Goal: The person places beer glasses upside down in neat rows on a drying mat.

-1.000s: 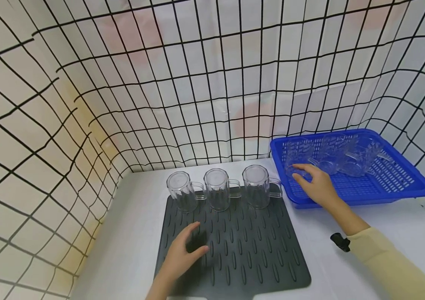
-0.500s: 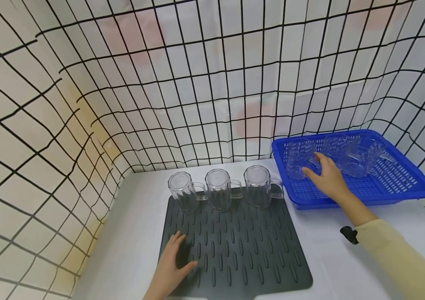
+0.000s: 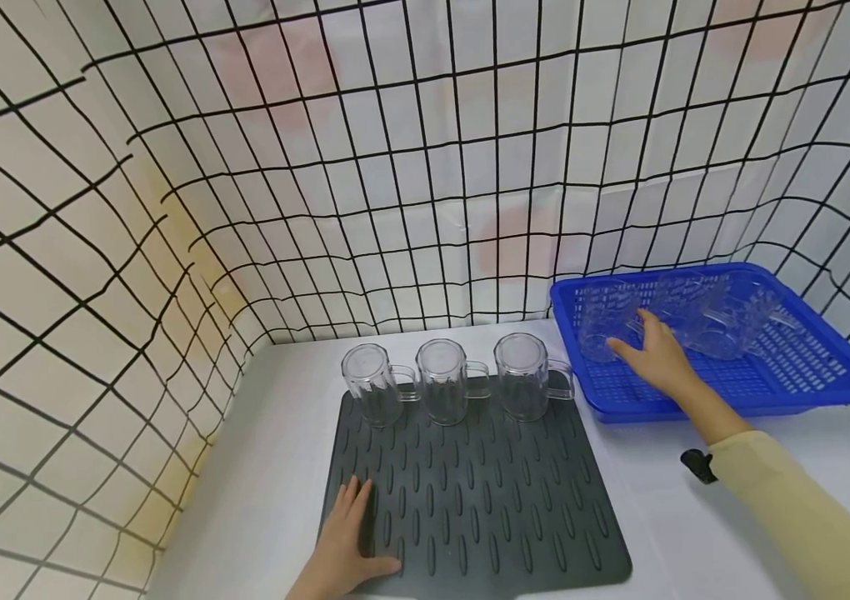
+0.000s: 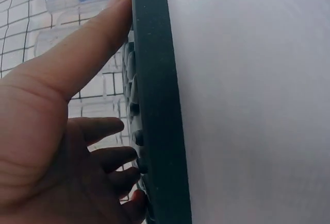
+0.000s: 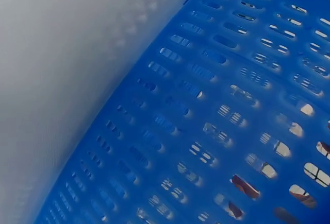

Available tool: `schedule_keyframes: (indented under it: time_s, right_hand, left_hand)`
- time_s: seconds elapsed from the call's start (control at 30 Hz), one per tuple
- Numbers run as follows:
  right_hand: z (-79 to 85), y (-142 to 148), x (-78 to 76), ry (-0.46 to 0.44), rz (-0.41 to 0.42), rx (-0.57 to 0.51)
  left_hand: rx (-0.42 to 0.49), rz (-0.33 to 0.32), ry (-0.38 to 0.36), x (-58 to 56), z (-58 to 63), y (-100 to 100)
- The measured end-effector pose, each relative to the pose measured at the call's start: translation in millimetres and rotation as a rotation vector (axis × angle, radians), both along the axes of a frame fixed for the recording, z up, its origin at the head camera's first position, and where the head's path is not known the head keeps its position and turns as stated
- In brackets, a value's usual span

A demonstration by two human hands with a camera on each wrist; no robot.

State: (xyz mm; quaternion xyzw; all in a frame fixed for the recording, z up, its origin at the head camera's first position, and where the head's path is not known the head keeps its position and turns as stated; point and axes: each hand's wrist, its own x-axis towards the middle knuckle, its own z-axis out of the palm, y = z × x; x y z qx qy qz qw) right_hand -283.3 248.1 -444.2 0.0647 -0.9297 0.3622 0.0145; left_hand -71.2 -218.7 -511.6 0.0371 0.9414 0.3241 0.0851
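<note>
Dark grey mat lies on white tabletop. Three clear mugs stand in row along mat's far edge, handles pointing right. Left hand rests at mat's near left corner, fingers straight, thumb spread wide, holding nothing. Blue basket, just right of mat's far part, contains more glass mugs. Right hand, right of mat, is over basket, beside leftmost mug inside; thumb and forefinger apart, cannot tell whether gripping.

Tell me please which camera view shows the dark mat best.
The head view: most of the dark mat shows there, partly covered by the left hand and glass mugs. The left wrist view shows mainly its edge; the right wrist view, none of it.
</note>
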Motion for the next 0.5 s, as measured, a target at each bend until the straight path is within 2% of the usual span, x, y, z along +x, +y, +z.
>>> schedule_keyframes:
  time_s: [0.23, 0.5]
  right_hand:
    - [-3.8, 1.3, -7.2, -0.053, 0.002, -0.046]
    - [-9.9, 2.4, -14.6, -0.067, -0.028, -0.04]
  left_hand:
    - [0.003, 0.004, -0.034, -0.9, -2.6, 0.2]
    - [-0.002, 0.019, -0.057, -1.9, -4.3, -0.8]
